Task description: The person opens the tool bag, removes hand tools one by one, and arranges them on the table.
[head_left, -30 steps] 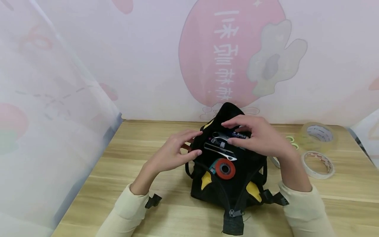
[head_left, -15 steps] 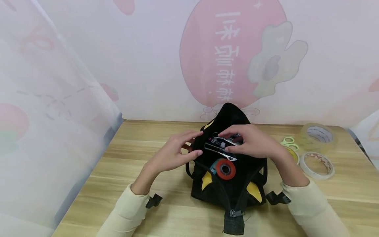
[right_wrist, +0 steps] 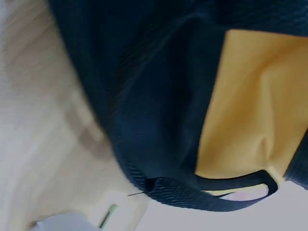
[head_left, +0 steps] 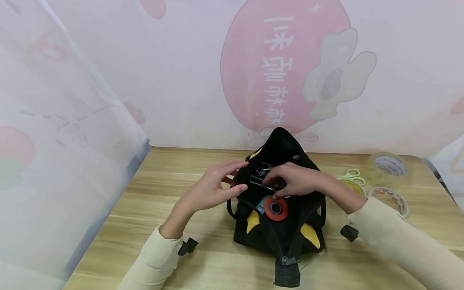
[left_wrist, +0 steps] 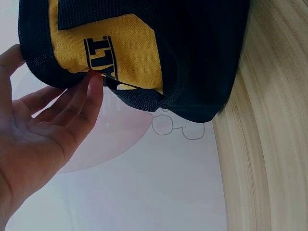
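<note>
A black tool bag (head_left: pixel 253 239) with yellow panels stands unzipped on the table. My left hand (head_left: pixel 214 187) grips its left wall, thumb over the rim; in the left wrist view, the fingers (left_wrist: pixel 79 103) press the yellow panel (left_wrist: pixel 134 48). Inside the bag, my right hand (head_left: pixel 299 179) has bent fingers and thumb astride a utility knife (head_left: pixel 257 181); whether they pinch it I cannot tell. A red reel (head_left: pixel 269 209) with a dark hub lies just nearer than the thumb. Metal finger loops (head_left: pixel 266 166) sit farther back. The right wrist view shows a yellow side panel (right_wrist: pixel 250 106), no hand.
Right of the bag lie green-handled scissors (head_left: pixel 354 177), a yellow-labelled tape roll (head_left: pixel 353 185), a clear tape roll (head_left: pixel 393 164) and a white tape roll (head_left: pixel 401 201). A printed curtain (head_left: pixel 181 80) hangs behind the wooden table (head_left: pixel 145 201).
My right hand has moved down and nearer inside the bag, from the far contents to the knife. The scissors and tape rolls show more beside the arm. My left hand stays put.
</note>
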A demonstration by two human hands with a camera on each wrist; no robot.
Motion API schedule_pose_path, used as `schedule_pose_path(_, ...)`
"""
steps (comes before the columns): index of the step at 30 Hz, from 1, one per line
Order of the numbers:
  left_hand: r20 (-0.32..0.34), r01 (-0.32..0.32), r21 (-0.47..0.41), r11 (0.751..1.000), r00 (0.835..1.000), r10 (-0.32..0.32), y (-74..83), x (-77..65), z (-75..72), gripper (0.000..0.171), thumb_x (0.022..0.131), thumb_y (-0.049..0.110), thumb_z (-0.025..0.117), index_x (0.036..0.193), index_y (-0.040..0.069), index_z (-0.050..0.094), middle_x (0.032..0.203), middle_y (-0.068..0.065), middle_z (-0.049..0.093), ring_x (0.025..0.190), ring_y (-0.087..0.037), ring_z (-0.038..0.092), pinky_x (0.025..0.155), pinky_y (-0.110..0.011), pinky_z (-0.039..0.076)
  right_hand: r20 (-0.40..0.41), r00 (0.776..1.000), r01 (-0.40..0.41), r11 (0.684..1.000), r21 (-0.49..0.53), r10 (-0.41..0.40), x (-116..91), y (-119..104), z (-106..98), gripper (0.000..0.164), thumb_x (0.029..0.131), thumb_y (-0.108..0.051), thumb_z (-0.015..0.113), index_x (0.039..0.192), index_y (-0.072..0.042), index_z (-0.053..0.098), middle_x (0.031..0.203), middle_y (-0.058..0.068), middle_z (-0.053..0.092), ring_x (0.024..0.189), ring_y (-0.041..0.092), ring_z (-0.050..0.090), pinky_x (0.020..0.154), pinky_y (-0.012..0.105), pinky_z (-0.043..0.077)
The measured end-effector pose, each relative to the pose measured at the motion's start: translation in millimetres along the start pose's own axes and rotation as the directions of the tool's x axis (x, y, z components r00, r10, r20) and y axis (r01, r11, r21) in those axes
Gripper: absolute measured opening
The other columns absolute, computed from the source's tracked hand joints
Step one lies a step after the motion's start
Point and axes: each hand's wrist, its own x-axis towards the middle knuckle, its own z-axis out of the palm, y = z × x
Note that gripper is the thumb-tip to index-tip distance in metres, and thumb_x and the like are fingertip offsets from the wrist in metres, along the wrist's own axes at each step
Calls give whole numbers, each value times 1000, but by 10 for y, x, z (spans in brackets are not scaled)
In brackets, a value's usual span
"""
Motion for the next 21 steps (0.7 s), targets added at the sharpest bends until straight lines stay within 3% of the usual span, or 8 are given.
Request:
schedule_pose_path(6, -2, -4, 9, 1000, 1000, 4, 7, -14, -21, 57, 102, 20, 75, 154, 6, 57, 151, -12, 63, 120, -25, 71, 94, -39, 66, 31, 999, -23, 1000, -2, 23, 70, 74, 151, 39, 93, -13, 84, 131, -9, 75, 129, 6, 75, 117, 23, 70, 101, 44, 59)
schedule_pose_path(11, -2, -3, 11, 1000, 1000, 3, 6, -16, -23, 58, 101, 20, 75, 154, 6, 57, 152, -12, 63, 120, -26, 71, 94, -39, 66, 58, 998, -35, 999, -17, 36, 108, 94, 268, 40, 90, -10, 86, 129, -9, 75, 129, 5, 75, 112, 22, 69, 93, 35, 58)
schedule_pose_path(21, -2, -3, 0, 1000, 1000, 3, 7, -22, -25, 58, 101, 20, 75, 154, 6, 57, 152, -12, 63, 121, -25, 71, 94, -37, 66, 20, 1000, -19, 999, -50, 20, 148, 126, 409, 41, 82, -2, 89, 121, -9, 78, 121, 7, 76, 102, 17, 69, 85, 29, 59)
